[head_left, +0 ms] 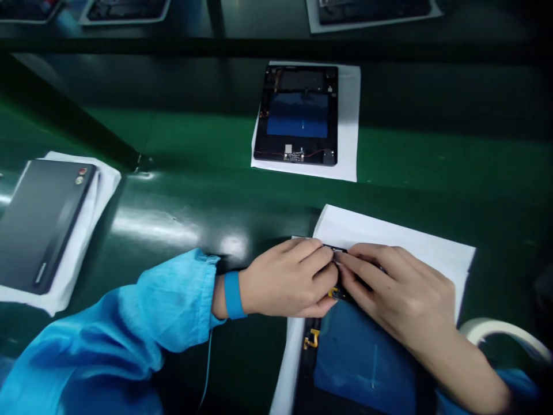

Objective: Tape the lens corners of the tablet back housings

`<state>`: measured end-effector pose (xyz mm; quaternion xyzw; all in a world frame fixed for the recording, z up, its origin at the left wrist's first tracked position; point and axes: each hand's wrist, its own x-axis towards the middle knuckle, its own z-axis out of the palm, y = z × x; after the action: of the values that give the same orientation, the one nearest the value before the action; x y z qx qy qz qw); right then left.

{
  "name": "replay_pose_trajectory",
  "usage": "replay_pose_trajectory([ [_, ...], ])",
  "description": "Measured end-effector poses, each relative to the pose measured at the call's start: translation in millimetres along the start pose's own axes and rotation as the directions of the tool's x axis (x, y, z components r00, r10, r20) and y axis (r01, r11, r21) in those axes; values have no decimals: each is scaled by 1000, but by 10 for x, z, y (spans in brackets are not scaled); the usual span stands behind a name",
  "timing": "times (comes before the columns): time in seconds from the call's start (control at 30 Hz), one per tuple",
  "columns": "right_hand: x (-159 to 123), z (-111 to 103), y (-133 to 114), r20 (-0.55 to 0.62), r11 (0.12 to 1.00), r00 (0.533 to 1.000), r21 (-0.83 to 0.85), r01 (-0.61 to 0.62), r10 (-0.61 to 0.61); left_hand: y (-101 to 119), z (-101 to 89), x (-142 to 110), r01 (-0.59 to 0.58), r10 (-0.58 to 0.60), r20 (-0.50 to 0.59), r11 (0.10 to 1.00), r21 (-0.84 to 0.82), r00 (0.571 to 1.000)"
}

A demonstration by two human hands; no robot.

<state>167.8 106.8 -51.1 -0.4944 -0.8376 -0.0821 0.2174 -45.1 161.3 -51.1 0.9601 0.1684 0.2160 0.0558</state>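
An opened tablet [358, 357] with a blue inner panel lies on a white sheet [389, 233] right in front of me. Both hands meet at its top edge. My left hand [287, 279], with a blue wrist strap and blue sleeve, has its fingers curled and pinched at the frame's upper left corner. Facing it, my right hand [397, 294] presses its fingertips together on the same spot. Whatever small part lies between the fingertips is hidden. A yellow connector [311, 340] shows on the tablet's left edge below my left hand.
A second opened tablet [298, 115] lies on its own white sheet [349, 115] farther back on the green belt [194, 190]. A closed grey tablet [41, 219] rests on white padding at the left. A roll of white tape [505, 334] sits at the right edge.
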Motion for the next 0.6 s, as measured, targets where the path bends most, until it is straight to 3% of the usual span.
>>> replay_pose_trajectory([
  [0.17, 83, -51, -112, 97, 999, 995, -33, 11, -7, -34, -32, 4, 16, -14, 41, 999, -39, 999],
  [0.33, 14, -264, -202, 125, 1000, 992, -1, -15, 15, -132, -103, 75, -21, 22, 51, 1000, -11, 998],
  [0.4, -214, -427, -141, 47, 999, 998, 10, -46, 46, -196, -108, 107, -48, 48, 85, 999, 0, 995],
  [0.47, -569, -627, -20, -120, 983, 983, -106, -152, 139, -232, -109, 126, -69, 68, 105, 998, 4, 992],
  [0.53, -972, -821, 165, -291, 876, 917, -318, -362, 273, -237, -115, 138, -84, 83, 109, 996, 8, 991],
  [0.6, -1323, -964, 380, -297, 748, 856, -419, -516, 424, -228, -128, 154, -90, 89, 111, 996, 11, 990],
])
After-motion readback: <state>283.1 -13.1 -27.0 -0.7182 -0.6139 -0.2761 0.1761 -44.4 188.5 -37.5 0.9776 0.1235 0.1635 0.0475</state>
